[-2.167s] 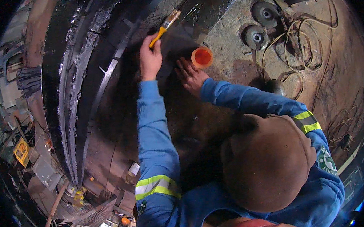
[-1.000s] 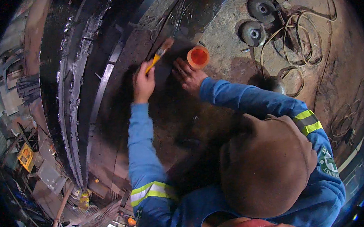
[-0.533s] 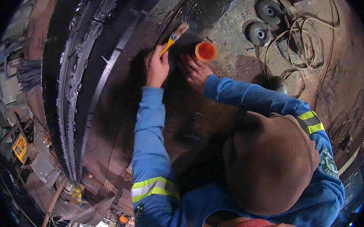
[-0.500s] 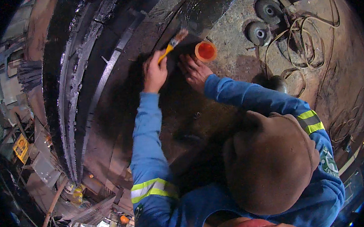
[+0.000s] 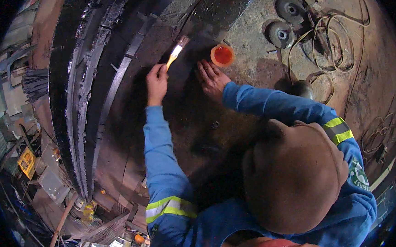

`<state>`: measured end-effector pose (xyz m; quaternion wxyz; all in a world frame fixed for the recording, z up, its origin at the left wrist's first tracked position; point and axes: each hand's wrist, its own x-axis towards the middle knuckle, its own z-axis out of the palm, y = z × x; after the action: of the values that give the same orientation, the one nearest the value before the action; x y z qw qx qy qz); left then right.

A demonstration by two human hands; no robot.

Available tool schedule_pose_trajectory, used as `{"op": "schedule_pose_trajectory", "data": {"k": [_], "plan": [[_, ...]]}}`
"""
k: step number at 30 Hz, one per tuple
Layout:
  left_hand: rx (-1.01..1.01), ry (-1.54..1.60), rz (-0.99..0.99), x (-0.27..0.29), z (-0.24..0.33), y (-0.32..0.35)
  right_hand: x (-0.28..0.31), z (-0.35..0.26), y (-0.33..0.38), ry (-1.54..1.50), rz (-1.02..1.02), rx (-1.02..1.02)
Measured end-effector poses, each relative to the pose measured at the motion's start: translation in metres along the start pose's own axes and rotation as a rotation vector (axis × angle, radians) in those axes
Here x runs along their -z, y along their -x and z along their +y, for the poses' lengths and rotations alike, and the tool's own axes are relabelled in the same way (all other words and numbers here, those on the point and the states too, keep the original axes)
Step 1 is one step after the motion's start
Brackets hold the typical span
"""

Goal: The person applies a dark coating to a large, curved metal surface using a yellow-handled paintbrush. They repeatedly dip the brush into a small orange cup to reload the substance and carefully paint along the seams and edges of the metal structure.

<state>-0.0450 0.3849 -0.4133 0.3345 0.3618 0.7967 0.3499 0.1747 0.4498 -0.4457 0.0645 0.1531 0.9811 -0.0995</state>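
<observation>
My left hand [image 5: 157, 84] is closed around the yellow handle of a paintbrush [image 5: 174, 54]. The brush points up and to the right, its dark bristles over the dark surface; whether they touch it I cannot tell. To the right, my right hand [image 5: 214, 81] lies with fingers stretched out on that surface, holding nothing I can see. Just beyond its fingers stands a small orange container [image 5: 222, 55] with red liquid inside. Between the brush and the long steel sections on the left there is a gap.
Long dark steel sections [image 5: 113, 90] with rough, shiny edges run down the left. Two round discs [image 5: 280, 34] and a coiled cable [image 5: 340, 63] lie at the far right. Scrap and a wire mesh [image 5: 105, 228] fill the lower left. A brown rounded fabric shape [image 5: 296, 176] blocks the lower middle.
My left hand has drawn back and left with the paintbrush, away from the orange container. My right hand has stayed nearly in place.
</observation>
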Motion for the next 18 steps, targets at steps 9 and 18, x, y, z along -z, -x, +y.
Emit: {"op": "schedule_pose_trajectory", "data": {"k": [9, 18], "plan": [[-0.070, -0.020, -0.091, -0.048, 0.048, -0.030, 0.003, -0.003, -0.002, 0.008, -0.015, 0.001], [-0.062, 0.005, -0.139, -0.034, 0.062, -0.036, 0.005, -0.004, 0.000, 0.020, 0.036, -0.049]]}}
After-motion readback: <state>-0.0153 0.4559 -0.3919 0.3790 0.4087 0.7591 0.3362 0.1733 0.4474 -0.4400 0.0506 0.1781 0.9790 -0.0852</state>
